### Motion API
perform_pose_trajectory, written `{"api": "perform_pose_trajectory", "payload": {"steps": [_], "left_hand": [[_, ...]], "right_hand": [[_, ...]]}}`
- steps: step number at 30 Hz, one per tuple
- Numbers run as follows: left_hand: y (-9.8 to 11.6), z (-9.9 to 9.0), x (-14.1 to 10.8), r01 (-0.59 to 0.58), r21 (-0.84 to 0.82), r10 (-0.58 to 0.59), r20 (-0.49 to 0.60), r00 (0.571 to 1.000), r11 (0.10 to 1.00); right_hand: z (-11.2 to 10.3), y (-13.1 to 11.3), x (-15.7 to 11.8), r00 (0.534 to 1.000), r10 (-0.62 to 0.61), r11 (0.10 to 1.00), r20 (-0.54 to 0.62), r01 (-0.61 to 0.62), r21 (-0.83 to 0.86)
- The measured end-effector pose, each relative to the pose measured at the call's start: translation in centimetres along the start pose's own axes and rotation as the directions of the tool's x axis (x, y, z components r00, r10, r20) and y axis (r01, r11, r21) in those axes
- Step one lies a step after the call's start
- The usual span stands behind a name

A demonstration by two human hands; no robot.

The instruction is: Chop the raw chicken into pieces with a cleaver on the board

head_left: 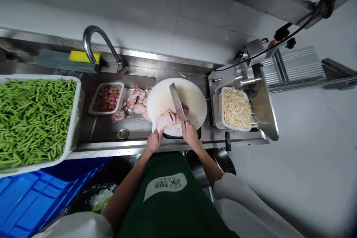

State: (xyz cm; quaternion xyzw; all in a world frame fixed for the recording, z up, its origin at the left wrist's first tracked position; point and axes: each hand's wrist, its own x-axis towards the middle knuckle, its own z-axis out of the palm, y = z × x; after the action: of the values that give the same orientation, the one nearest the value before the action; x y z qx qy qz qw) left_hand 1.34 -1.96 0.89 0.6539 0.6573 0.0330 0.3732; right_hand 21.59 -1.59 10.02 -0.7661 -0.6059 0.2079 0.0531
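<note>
Center of the frame: round white board (195, 93), bridging the right end of the sink (103, 130). On its lower left part, chicken (165, 120), pale and skin-on, cut open at the right end. Left hand (154, 141) closed on the near left end of the chicken, at the board's lower left edge. Right hand (191, 133) wrapped round the handle of the knife (177, 100), at the lower right of the board. Blade tilted up and leftward across the board, lower part just beside the cut end of the chicken; whether touching, cannot tell. Small dark red piece (185, 108) just right of the blade.

Left of the board, in the sink: loose chicken pieces (140, 108), partly around the upper drain (128, 112); lower drain (123, 134) bare. Farther left, white basket (90, 108) with diced meat (109, 98). Faucet (95, 29) arched above, yellow sponge (83, 57) behind its spout, on a gray slab (69, 66).

Left edge of the frame: big white tub (74, 119), full of cut green beans (33, 119). Blue crate (22, 204) at lower left.

Right of the board: metal machine (252, 68), with white tray (223, 109) of pale shreds (237, 108) at its near side. Bottom center: green apron (173, 212), white print on front.
</note>
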Motion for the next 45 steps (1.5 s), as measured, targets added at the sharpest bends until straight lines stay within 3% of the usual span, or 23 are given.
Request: {"api": "perform_pose_trajectory", "payload": {"steps": [6,9,11,13,15,16,19,22,25,29,32,36,39,40,42,45], "left_hand": [[0.0,0.2,0.0,0.002,-0.011,-0.003,-0.006,1.0,1.0],[0.0,0.2,0.0,-0.001,-0.019,0.001,-0.015,1.0,1.0],[0.0,0.3,0.0,-0.001,-0.013,0.001,-0.014,1.0,1.0],[0.1,0.3,0.0,0.004,-0.002,-0.004,-0.011,1.0,1.0],[0.1,0.2,0.0,0.011,0.004,-0.011,-0.005,1.0,1.0],[0.1,0.1,0.0,0.017,0.005,-0.017,-0.001,1.0,1.0],[0.1,0.1,-0.1,0.017,-0.002,-0.017,0.006,1.0,1.0],[0.0,0.2,0.0,0.013,-0.011,-0.013,-0.002,1.0,1.0],[-0.3,0.3,0.0,0.01,-0.025,-0.01,-0.005,1.0,1.0],[-0.3,0.3,0.1,-0.004,-0.053,0.003,-0.016,1.0,0.999],[-0.4,0.3,0.1,-0.011,-0.111,0.006,-0.044,0.999,0.994],[-0.9,0.6,-0.1,-0.01,-0.306,-0.014,-0.075,0.997,0.952],[-1.3,0.8,-0.3,0.031,-0.46,-0.069,-0.065,0.996,0.887],[-1.4,0.8,-0.4,0.041,-0.5,-0.079,-0.055,0.995,0.865],[-1.5,0.7,-0.7,0.064,-0.57,-0.097,-0.028,0.995,0.819],[-1.7,0.5,-1.0,0.099,-0.664,-0.111,0.024,0.994,0.741]], "right_hand": [[2.1,-1.6,-1.0,0.992,-0.036,0.992,0.123,0.049,-0.112],[0.2,-2.1,-1.0,0.991,-0.029,0.992,0.13,0.044,-0.115],[-2.3,-2.7,-1.2,0.997,-0.07,0.994,0.032,0.072,-0.076],[-4.3,-3.5,-1.5,0.98,-0.125,0.992,-0.153,0.127,0.004],[-4.8,-4.1,-1.8,0.943,-0.143,0.981,-0.302,0.175,0.082],[-4.2,-4.2,-1.8,0.941,-0.129,0.981,-0.312,0.167,0.099],[-0.3,-3.7,-1.8,0.997,-0.024,0.999,-0.069,0.026,0.026],[3.1,-1.6,-1.8,0.989,0.019,0.998,0.149,-0.009,-0.063],[3.5,1.4,-1.5,0.983,-0.024,0.998,0.184,0.035,-0.055],[1.4,3.7,-0.2,0.979,0.01,1.0,0.202,-0.005,-0.027],[-0.6,2.6,0.7,0.992,0.023,0.999,0.128,-0.018,-0.037],[-3.1,-0.9,0.8,0.998,-0.042,0.999,-0.045,0.042,-0.008],[-3.1,-2.7,0.5,0.977,-0.105,0.991,-0.184,0.118,0.058],[-2.6,-2.8,0.4,0.978,-0.115,0.989,-0.172,0.129,0.072],[-0.9,-1.8,-0.1,0.994,-0.1,0.992,-0.04,0.102,0.068],[1.4,1.6,-1.1,0.986,-0.02,1.0,0.166,0.022,-0.01]]}}
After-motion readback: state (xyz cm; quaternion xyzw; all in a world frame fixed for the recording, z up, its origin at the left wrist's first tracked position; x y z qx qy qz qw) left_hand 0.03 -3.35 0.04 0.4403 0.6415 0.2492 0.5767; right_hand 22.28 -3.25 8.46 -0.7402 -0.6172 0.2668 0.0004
